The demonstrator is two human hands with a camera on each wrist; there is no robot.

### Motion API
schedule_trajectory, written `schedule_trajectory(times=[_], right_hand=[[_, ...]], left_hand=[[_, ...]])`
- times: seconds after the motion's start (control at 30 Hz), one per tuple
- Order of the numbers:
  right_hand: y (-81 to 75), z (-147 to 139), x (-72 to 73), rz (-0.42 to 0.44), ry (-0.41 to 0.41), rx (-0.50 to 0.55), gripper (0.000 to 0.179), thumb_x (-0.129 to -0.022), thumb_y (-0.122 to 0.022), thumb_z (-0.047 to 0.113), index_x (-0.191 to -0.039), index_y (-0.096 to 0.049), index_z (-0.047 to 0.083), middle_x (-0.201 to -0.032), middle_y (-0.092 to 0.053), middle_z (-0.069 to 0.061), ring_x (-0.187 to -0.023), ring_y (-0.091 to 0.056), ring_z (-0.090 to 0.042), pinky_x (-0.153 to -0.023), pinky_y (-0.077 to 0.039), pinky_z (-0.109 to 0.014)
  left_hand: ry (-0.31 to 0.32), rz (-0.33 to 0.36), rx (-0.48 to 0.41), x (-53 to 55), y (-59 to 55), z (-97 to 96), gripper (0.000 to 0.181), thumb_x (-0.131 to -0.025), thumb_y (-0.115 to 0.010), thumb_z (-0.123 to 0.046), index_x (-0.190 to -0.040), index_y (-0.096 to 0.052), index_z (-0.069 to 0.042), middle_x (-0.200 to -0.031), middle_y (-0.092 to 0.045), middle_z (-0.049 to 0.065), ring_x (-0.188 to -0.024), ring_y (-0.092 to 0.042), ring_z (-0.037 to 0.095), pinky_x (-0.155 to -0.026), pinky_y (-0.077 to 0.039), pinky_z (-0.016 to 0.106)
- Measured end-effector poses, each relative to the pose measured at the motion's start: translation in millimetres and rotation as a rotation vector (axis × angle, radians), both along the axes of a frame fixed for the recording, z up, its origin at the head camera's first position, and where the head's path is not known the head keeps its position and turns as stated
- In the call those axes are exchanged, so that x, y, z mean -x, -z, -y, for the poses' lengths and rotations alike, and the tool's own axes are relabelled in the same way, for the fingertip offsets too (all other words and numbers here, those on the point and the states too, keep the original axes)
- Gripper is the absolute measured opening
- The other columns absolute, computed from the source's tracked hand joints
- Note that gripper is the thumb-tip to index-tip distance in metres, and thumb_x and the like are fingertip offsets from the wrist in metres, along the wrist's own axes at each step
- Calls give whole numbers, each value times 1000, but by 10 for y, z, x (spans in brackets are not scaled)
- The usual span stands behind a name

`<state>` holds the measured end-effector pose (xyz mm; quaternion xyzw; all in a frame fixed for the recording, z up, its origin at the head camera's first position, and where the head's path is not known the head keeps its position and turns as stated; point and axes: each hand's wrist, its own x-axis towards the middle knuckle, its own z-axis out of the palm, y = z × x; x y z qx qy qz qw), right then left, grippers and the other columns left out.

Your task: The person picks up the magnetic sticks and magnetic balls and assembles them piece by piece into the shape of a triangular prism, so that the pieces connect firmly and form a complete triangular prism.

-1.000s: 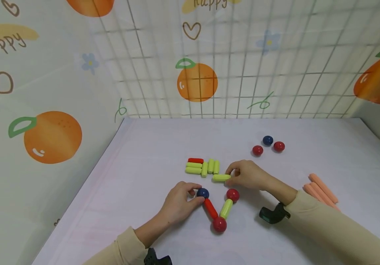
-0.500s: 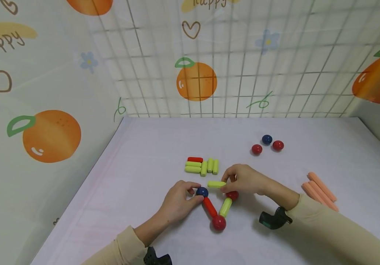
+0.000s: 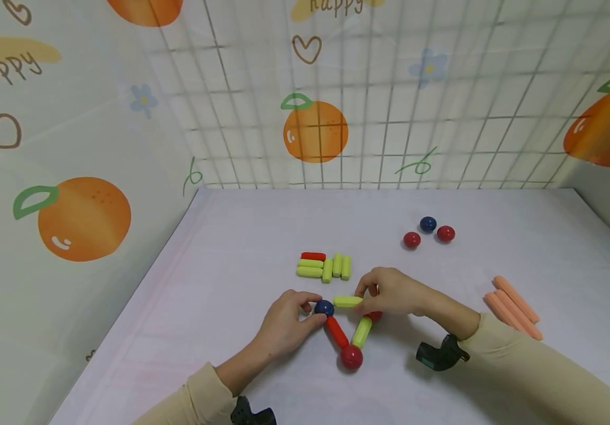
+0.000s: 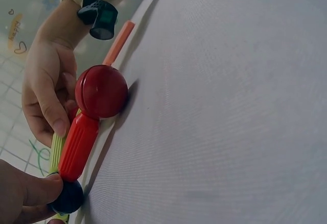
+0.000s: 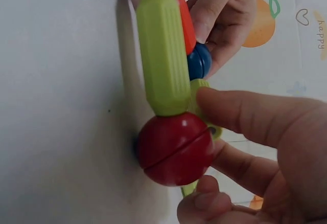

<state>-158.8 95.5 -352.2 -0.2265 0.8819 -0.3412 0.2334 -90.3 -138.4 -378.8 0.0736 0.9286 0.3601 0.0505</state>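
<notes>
My left hand [image 3: 286,324] pinches a dark blue ball [image 3: 324,308] between thumb and fingers. From that ball a red rod [image 3: 337,333] runs down to a red ball [image 3: 351,358] at the near corner. A yellow-green rod [image 3: 362,332] joins this corner to a second red ball [image 5: 175,149], forming a V. My right hand [image 3: 392,291] pinches one end of another yellow-green rod [image 3: 346,301], held across the top of the V. Its free end points at the blue ball; whether they touch I cannot tell. In the head view, right fingers partly cover the second red ball.
Behind the hands lie several yellow-green rods [image 3: 310,272] and one red rod [image 3: 313,256]. Farther back right are a blue ball [image 3: 428,224] and two red balls [image 3: 412,240]. Several long peach rods [image 3: 512,310] lie to the right on the white table [image 3: 241,230].
My right hand has brought the yellow-green rod nearer and slightly left, from beside the loose rods to between the blue ball and the second red ball. The left hand stays put.
</notes>
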Motion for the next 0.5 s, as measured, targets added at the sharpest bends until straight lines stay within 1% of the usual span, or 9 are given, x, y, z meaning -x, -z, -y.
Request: schedule_trajectory(times=[0.23, 0.5], right_hand=[[6, -10, 3, 7, -16, 0, 14, -82, -77, 26, -91, -73, 16, -80, -54, -3, -80, -50, -18, -59, -37, -27], [-21, -3, -27, 8, -24, 9, 16, -81, -77, 24, -93, -73, 14, -81, -53, -4, -81, -48, -18, -60, -36, -27]], left_hand=[[-4, -3, 4, -3, 1, 5, 35, -87, -74, -25, -120, -70, -12, -94, -60, 4, -81, -50, 15, -64, -38, 23], [-6, 12, -2, -7, -4, 5, 35, -87, -74, -25, -120, -70, -13, -94, -60, 4, -80, -49, 15, -64, -39, 24]])
